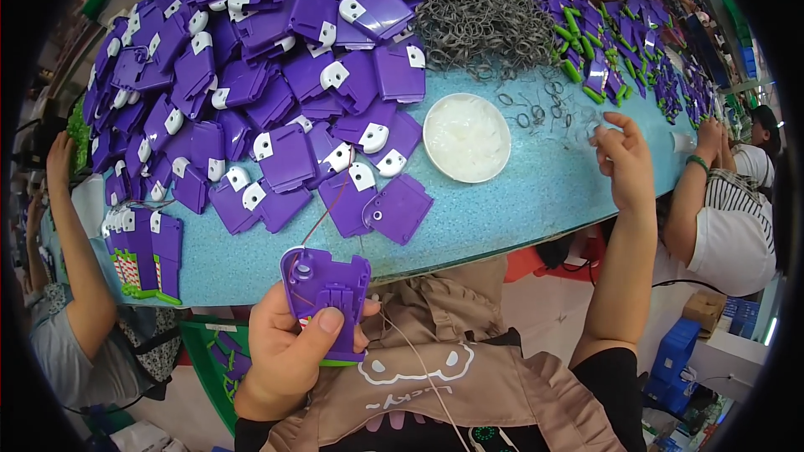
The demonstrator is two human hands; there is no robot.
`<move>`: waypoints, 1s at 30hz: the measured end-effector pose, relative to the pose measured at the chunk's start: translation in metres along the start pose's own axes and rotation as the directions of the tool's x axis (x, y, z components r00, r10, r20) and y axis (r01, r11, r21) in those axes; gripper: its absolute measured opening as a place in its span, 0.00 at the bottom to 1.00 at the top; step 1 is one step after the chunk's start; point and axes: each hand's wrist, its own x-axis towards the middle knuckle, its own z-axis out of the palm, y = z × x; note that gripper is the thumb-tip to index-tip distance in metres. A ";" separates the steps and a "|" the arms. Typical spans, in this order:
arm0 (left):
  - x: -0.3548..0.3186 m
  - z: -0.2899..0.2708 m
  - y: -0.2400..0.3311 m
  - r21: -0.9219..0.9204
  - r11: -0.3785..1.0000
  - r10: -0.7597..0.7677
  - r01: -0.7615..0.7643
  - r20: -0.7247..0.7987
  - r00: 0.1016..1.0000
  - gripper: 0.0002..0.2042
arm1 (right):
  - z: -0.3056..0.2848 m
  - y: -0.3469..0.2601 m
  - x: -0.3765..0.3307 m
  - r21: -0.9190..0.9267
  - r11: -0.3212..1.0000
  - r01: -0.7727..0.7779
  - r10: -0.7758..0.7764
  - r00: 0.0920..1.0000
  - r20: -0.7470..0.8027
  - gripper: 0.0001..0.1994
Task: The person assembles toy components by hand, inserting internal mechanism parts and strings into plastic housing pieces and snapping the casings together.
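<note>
Your left hand [293, 356] grips the purple casing [350, 274], whose wire [325, 216], if tugged, may snag the far pile [289, 155]; half-curled right hand's [626, 155] hold is unclear.

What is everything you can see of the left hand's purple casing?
The purple casing is a shallow, plastic-looking, roughly rectangular shell, moulded inner side facing the camera, with a round boss at upper left and green along the bottom. A thin reddish wire meets its top. The left hand grips it, thumb across it, near the table edge.
</note>
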 end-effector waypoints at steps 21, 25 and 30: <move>0.000 -0.003 0.002 -0.042 0.999 -0.014 0.014 -0.006 1.000 0.14 | -0.007 0.029 -0.005 -0.243 0.963 0.119 -0.118 0.993 0.019 0.08; 0.002 -0.003 -0.001 -0.018 1.000 -0.009 0.009 0.015 1.000 0.14 | -0.005 0.029 -0.015 -0.253 0.936 0.244 -0.266 0.962 -0.054 0.07; 0.001 -0.002 -0.001 -0.021 1.000 -0.011 0.012 0.034 0.999 0.13 | -0.013 0.026 -0.023 -0.538 0.741 0.403 -0.403 0.907 0.125 0.07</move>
